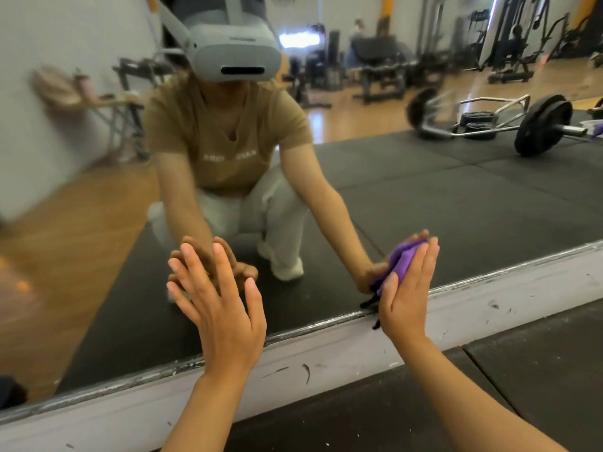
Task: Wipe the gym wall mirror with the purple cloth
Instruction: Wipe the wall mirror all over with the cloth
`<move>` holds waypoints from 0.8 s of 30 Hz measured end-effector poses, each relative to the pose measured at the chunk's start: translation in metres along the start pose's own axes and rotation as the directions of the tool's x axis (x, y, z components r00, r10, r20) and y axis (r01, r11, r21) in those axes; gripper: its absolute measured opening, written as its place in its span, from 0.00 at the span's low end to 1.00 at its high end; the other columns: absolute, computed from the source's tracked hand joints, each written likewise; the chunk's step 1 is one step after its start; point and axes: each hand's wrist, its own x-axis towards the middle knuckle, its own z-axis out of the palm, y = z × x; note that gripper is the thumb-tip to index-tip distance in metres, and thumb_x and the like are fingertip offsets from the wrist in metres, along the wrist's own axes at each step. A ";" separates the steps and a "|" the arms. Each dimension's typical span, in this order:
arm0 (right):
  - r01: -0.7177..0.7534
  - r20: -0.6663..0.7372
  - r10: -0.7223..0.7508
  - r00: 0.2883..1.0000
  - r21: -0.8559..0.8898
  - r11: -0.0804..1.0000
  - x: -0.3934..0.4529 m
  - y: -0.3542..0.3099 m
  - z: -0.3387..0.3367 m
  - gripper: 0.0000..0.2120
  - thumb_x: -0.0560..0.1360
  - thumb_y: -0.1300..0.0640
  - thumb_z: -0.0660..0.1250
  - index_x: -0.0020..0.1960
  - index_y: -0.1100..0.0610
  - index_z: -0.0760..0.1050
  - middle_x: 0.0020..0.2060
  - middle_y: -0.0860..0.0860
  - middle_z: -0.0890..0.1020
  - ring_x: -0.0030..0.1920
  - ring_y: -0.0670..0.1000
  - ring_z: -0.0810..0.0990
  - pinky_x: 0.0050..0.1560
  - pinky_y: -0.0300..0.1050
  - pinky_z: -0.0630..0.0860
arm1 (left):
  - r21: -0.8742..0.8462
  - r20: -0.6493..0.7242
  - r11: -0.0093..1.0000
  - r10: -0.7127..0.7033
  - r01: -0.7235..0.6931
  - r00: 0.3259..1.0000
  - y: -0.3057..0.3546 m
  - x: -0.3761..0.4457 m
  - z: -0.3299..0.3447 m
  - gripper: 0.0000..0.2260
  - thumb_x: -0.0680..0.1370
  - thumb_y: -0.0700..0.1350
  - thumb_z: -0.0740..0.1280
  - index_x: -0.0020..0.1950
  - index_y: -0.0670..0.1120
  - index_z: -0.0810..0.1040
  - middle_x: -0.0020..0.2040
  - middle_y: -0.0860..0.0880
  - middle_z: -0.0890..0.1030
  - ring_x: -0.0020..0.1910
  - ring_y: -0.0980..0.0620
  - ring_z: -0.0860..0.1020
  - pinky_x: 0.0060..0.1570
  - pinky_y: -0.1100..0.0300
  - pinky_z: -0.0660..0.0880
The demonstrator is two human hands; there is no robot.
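- My left hand is flat against the mirror, fingers straight and spread, meeting its own reflection.
- My right hand presses the purple cloth to the glass with straight fingers, low down, just above the mirror's bottom edge.
- Below both hands runs a scuffed pale baseboard, and nearer my wrists a black floor mat.
- Up and to the right of my right hand, the glass reflects a loaded barbell.
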 end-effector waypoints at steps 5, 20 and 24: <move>-0.164 0.111 0.167 0.980 -0.041 0.986 -0.030 0.021 0.000 0.33 0.82 0.50 0.47 0.79 0.60 0.34 0.77 0.39 0.29 0.80 0.46 0.34 0.79 0.46 0.36 | 0.003 -0.007 1.000 -0.005 0.006 1.000 0.002 0.001 0.001 0.32 0.83 0.46 0.57 0.83 0.45 0.44 0.80 0.33 0.45 0.80 0.36 0.40 0.77 0.40 0.37; 0.131 -0.198 -0.123 0.973 0.027 0.991 0.067 -0.060 0.002 0.28 0.86 0.54 0.49 0.78 0.71 0.49 0.78 0.66 0.53 0.81 0.55 0.45 0.80 0.51 0.44 | -0.014 -0.016 0.999 -0.032 0.032 0.999 0.009 0.002 0.005 0.33 0.82 0.44 0.60 0.82 0.41 0.46 0.79 0.31 0.45 0.79 0.30 0.43 0.76 0.39 0.36; -0.041 0.003 0.041 0.999 0.040 0.998 -0.013 -0.004 0.008 0.31 0.86 0.49 0.48 0.81 0.60 0.38 0.81 0.48 0.37 0.81 0.51 0.40 0.81 0.50 0.43 | -0.003 -0.011 1.000 -0.023 0.023 1.000 0.007 0.001 0.005 0.34 0.82 0.44 0.59 0.83 0.42 0.45 0.79 0.31 0.45 0.78 0.29 0.43 0.76 0.38 0.37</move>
